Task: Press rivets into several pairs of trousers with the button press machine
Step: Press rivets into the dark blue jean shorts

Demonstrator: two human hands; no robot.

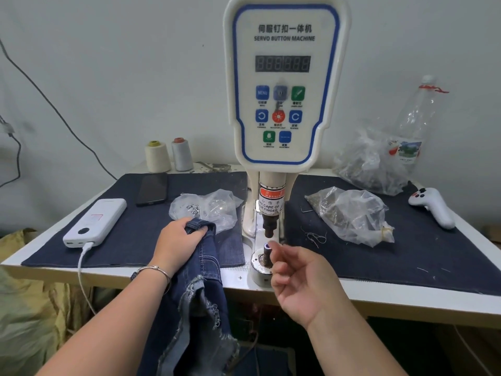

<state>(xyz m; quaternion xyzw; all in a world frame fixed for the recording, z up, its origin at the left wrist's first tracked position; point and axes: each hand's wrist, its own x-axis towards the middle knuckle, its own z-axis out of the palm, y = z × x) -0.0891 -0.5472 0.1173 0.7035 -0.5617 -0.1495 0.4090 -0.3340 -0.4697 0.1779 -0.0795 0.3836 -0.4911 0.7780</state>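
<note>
A: Gripped, item one: left hand (181, 238), fingers curled over the waistband of the denim trousers (202, 280). Garment lies partly on the table edge, left of the press; the frayed legs hang below the tabletop.

B: Item two, the other hand?

A: Right hand (301, 278), palm up, fingers loosely bent, tips right beside the lower die post (267, 253). Whether it pinches a rivet, I cannot tell; the fingertips are blurred. A small pale, blue-centred piece shows at the top of the post.

B: Machine?

A: Servo button machine (284, 82), upright at the middle of the table (379, 291). Display unlit or unreadable. Upper punch (269, 226) raised, apart from the post; nothing between them.

B: Stock on hand?

A: Head view, single view only. Clear bag with silvery pieces (206, 207) just behind the left hand. Two bags of darker small parts (352, 213) right of the press. Dark denim mat (108, 234) covering the tabletop.

B: Progress entry?

A: By my reading, early in this garment's cycle: lower die appears loaded or being loaded, fabric not yet laid over the post, no press made on what shows. No finished pile is visible, so the count done and the pairs remaining cannot be entered.
</note>
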